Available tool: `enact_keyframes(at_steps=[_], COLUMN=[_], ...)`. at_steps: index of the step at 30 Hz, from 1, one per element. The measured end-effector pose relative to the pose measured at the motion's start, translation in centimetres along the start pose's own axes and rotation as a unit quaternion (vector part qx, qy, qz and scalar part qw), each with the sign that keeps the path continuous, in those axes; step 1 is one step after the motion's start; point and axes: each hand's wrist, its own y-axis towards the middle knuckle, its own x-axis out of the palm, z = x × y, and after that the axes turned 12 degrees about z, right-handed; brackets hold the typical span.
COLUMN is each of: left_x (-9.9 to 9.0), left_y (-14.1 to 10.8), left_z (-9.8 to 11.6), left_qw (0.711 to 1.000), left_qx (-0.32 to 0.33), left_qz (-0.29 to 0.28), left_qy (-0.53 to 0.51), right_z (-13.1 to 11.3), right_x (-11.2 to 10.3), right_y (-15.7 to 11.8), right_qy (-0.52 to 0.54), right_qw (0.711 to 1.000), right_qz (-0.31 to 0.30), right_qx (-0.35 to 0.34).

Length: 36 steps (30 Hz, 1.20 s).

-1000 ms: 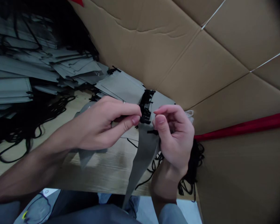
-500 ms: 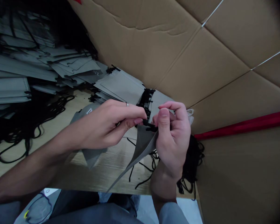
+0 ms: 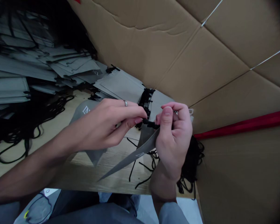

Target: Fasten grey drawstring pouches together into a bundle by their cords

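Note:
My left hand (image 3: 112, 123), with a ring on one finger, pinches the end of a short black cord (image 3: 150, 124) between thumb and fingertips. Close to its right, my right hand (image 3: 174, 133) is closed, thumb up, on the other part of that cord and the top edge of a grey pouch (image 3: 133, 155). The pouch hangs tilted down to the left, with white print partly showing. Beneath my left forearm lies another grey pouch (image 3: 93, 155) with white letters. My fingers hide part of the cord.
Stacked grey pouches (image 3: 121, 84) with black cord ends lie behind my hands. A large pile of grey pouches (image 3: 37, 68) and loose black cords (image 3: 42, 115) fill the left. Cardboard (image 3: 154, 40) rises behind, with a red strip (image 3: 242, 124) at right. More black cords (image 3: 192, 161) hang by my right wrist.
My right hand has shifted slightly right, and more black cord shows between my hands. The held pouch has swung its lower tip left and up, and its print now shows.

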Motion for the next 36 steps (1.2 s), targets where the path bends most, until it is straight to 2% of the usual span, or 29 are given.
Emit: enact_keyframes(at_steps=[15,22,25,27,31,36], left_x=[0.4,0.3,-0.1,-0.7,-1.8,-2.3], left_y=[-0.5,-0.3,0.1,0.3,0.4,0.5], left_z=[-0.4,0.0,0.2,0.1,-0.8,-1.7], left_qw=[0.999,1.0,0.999,0.992,0.957,0.928], left_qx=[0.02,0.002,-0.043,-0.081,-0.124,-0.191], left_qz=[0.011,0.009,0.009,0.012,0.055,0.094], left_qy=[0.039,0.03,-0.022,-0.097,-0.256,-0.305], right_z=[0.3,0.2,0.1,0.4,2.0,3.1], right_x=[0.1,-0.1,-0.6,-1.0,-1.4,-1.4], right_y=[0.0,0.2,0.7,1.2,2.2,2.9], right_qy=[-0.027,-0.029,-0.034,-0.037,-0.066,-0.064], right_qw=[1.0,1.0,0.997,0.992,0.977,0.945], right_qz=[0.003,-0.007,-0.07,-0.119,-0.203,-0.32], right_qx=[0.005,0.003,0.001,0.007,0.022,0.027])
